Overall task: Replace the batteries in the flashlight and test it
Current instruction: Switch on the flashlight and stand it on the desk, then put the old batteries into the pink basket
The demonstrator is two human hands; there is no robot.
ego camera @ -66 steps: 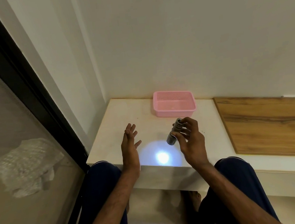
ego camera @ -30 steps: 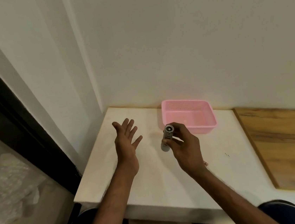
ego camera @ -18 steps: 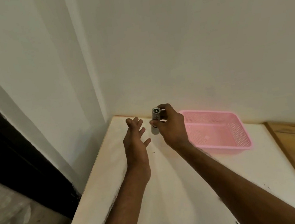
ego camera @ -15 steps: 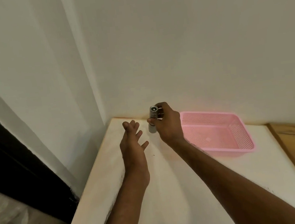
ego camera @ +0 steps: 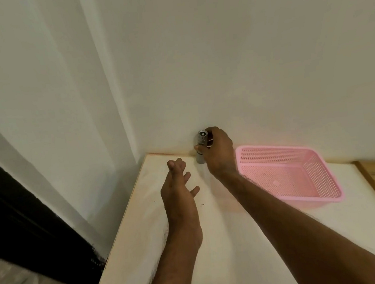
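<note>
Our right hand [ego camera: 218,152] grips the flashlight [ego camera: 201,146] upright at the wall, long axis vertical; our left hand [ego camera: 178,189] waits nearby, fingers spread, empty, over the surface [ego camera: 216,243].

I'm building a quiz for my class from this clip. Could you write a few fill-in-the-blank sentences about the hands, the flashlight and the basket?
1. The right hand grips the flashlight beside a ___ basket.
2. The left hand is open and holds ___.
3. The basket's inside is ___.
Missing words: pink; nothing; empty.
</note>
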